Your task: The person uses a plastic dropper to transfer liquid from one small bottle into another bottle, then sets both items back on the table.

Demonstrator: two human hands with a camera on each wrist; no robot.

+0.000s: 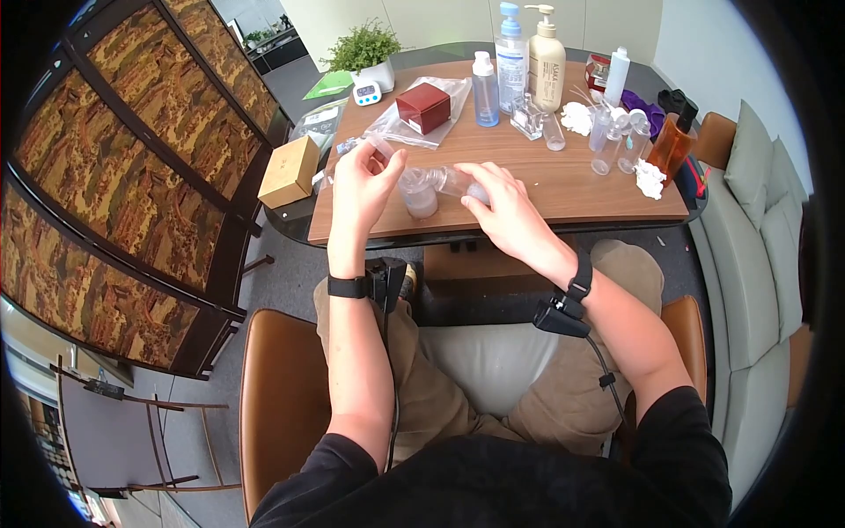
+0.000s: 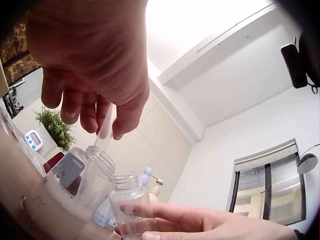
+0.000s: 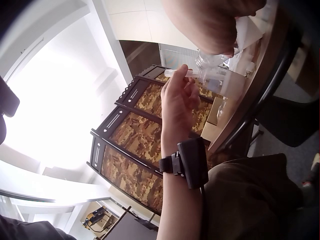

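My left hand [image 1: 363, 189] pinches a slim translucent stick [image 2: 105, 126] between thumb and fingers, above the neck of a clear wide bottle [image 2: 65, 192]. Cloudy or foamy liquid lies low in that bottle [image 1: 419, 202], which stands near the table's front edge. Thumb and fingers of my right hand [image 1: 510, 207] grip a smaller clear bottle [image 1: 451, 181], tilted on its side with its neck close to the wide bottle's top. Whether the two necks touch, I cannot tell. In the right wrist view, the stick [image 3: 172, 73] reaches from my left hand [image 3: 179, 102] towards the wide bottle [image 3: 227, 84].
A cardboard box [image 1: 290, 172] stands left on the table [image 1: 554, 189]. Behind are a timer [image 1: 367, 93], a plant [image 1: 365, 48], a dark red box [image 1: 424, 107] and pump bottles [image 1: 546, 66]. Several small clear bottles, crumpled tissue [image 1: 650, 179] and an amber bottle [image 1: 672, 150] stand right.
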